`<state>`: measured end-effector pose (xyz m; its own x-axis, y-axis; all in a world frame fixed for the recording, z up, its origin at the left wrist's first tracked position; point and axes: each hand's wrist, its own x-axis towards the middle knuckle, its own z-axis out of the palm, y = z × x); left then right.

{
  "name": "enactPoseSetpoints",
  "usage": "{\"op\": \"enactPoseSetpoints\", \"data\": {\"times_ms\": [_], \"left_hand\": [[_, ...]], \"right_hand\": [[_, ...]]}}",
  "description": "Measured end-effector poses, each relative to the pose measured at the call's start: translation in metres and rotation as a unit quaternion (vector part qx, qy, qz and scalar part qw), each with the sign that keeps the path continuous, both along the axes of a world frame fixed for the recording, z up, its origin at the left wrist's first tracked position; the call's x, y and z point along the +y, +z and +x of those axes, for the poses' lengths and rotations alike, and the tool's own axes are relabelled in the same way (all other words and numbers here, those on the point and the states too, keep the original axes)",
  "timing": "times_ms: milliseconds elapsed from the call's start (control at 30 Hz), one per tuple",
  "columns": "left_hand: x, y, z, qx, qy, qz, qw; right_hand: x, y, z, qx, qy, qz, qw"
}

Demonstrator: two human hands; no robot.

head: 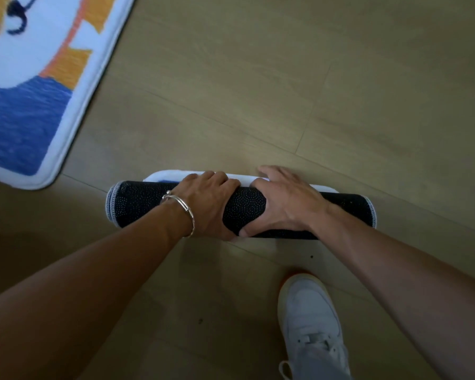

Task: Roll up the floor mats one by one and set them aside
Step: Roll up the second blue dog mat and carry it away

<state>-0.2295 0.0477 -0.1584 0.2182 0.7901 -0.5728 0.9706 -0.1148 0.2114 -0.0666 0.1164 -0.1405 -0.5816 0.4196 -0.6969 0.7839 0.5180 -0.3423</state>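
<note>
Near right: a white shoe [310, 319] stands on the wooden floor [313, 91]. Both forearms reach forward to the rolled mat [244, 208], which lies crosswise on the floor at centre, black dotted backing outward, white stitched ends visible. A narrow white strip of it lies unrolled along its far side. The left hand [209, 204], a silver bracelet [184, 212] at the wrist, grips the roll, fingers curled over its top. The right hand [285, 204], just beside it, clasps the roll, fingers spread over the far edge, thumb wrapped around the near side. Far left: a second mat [25, 105], blue, white and orange, lies flat, well apart.
</note>
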Motion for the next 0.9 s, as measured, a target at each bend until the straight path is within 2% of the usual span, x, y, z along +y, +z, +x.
{"op": "enactPoseSetpoints", "data": {"times_ms": [367,633,900], "left_hand": [[-0.002,-0.002,0.002,0.044,-0.007,-0.036,0.998],[-0.012,-0.001,0.007,0.104,-0.062,0.026,0.992],[-0.010,0.005,0.005,0.106,-0.104,0.027,0.989]], "right_hand": [[-0.009,0.000,0.001,0.044,0.000,0.040,0.998],[-0.018,-0.003,-0.001,-0.026,0.013,0.057,0.998],[-0.022,-0.003,0.003,-0.023,0.021,0.048,0.998]]}}
